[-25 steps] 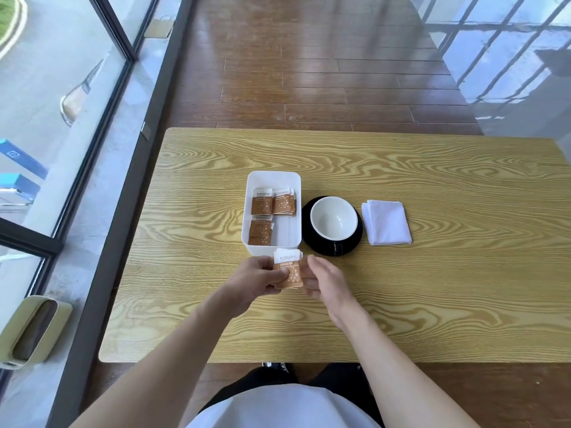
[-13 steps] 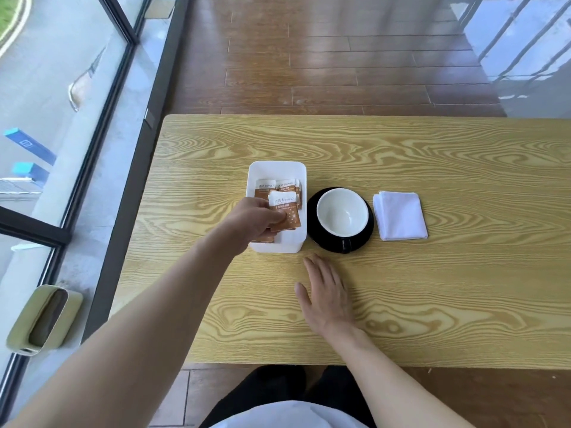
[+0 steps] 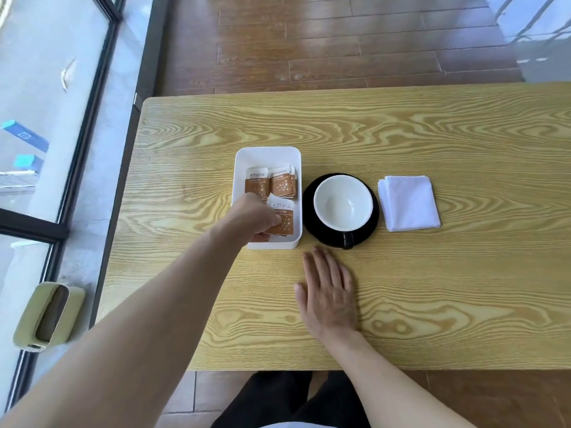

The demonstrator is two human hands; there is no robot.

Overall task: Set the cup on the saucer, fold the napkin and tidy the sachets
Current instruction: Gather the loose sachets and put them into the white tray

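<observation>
1. A surface (image 3: 432,143) of pale yellow wood with bold wavy grain fills the middle of the view.
2. A floor (image 3: 340,41) of dark reddish-brown glossy planks runs beyond the far edge of the surface and shows again at its near edge.
3. A tall window (image 3: 46,88) with a dark frame stands to the left, with grey pavement and blue-green markings outside.
4. A pale green bin (image 3: 46,318) with a dark inside sits on the grey ledge by the window, left of the surface.
5. Bright reflected bars lie on the floor at the top right.
</observation>
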